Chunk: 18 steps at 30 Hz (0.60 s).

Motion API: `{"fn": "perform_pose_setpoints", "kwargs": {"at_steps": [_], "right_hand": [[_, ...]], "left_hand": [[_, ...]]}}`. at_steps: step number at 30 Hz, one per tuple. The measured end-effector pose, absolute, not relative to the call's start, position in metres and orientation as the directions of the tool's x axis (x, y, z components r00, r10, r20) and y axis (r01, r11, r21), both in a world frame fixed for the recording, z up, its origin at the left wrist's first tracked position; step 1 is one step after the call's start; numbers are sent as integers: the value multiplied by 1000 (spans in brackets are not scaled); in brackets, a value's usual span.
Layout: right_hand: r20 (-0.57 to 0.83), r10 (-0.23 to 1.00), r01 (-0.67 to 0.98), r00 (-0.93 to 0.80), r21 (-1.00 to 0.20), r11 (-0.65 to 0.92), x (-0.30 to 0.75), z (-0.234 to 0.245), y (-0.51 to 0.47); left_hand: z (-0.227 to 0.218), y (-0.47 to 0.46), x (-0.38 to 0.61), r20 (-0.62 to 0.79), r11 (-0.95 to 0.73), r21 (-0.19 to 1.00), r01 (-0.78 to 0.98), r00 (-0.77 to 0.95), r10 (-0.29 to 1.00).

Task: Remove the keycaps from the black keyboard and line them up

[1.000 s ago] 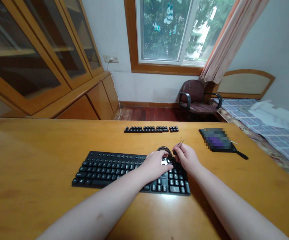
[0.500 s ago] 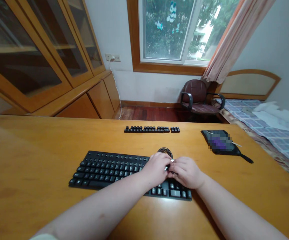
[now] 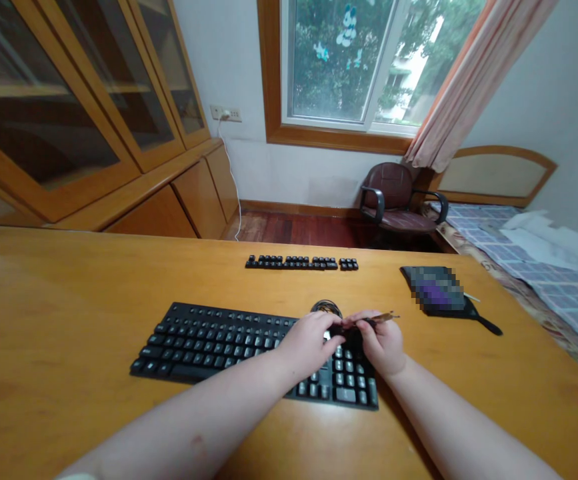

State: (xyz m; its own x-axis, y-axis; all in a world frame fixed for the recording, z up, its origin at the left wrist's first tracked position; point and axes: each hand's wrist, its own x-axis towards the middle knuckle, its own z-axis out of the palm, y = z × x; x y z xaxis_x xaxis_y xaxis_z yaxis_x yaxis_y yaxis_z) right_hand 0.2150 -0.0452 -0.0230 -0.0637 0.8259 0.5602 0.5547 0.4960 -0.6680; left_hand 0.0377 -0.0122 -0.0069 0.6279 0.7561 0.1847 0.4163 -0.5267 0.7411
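Note:
A black keyboard (image 3: 209, 340) lies on the wooden desk (image 3: 69, 300) in front of me. My left hand (image 3: 309, 343) rests over its right part, fingers curled, pinching a small dark piece that looks like a keycap (image 3: 337, 329). My right hand (image 3: 383, 343) is closed round a thin metal tool (image 3: 385, 318) whose tip points right. Both hands meet above the keyboard's right end. A row of loose black keycaps (image 3: 301, 263) lies farther back on the desk.
A coiled black cable (image 3: 326, 308) sits just behind the keyboard. A dark pouch with a black-handled tool (image 3: 449, 293) lies at the right. Beyond the desk stand a cabinet (image 3: 93, 120), a chair (image 3: 399, 200) and a bed (image 3: 543, 253).
My right hand first held the tool up, then dropped onto the keys beside the left hand. Now both hands have lifted slightly with a dark piece between them.

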Motion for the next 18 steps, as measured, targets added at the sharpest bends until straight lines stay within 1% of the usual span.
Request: {"fn": "perform_pose_setpoints", "kwargs": {"at_steps": [3,6,8,12,18], "right_hand": [[546,838,474,-14,-734,487,217,-29,-42],[512,859,427,-6,-775,466,217,-32,-41],[522,851,404,-49,-769,495,218,-33,-40],[556,824,413,-112,-728,547,220,-33,-39],[618,757,322,-210,-687,651,219,-25,-36]], "left_hand": [[-6,-12,37,156,-479,776,411,610,777],[-6,-11,36,177,-475,780,407,584,792],[-7,-10,36,213,-483,779,400,556,804],[-9,-9,35,277,-517,776,361,540,795],[-9,-7,35,284,-536,774,337,572,770]]}}
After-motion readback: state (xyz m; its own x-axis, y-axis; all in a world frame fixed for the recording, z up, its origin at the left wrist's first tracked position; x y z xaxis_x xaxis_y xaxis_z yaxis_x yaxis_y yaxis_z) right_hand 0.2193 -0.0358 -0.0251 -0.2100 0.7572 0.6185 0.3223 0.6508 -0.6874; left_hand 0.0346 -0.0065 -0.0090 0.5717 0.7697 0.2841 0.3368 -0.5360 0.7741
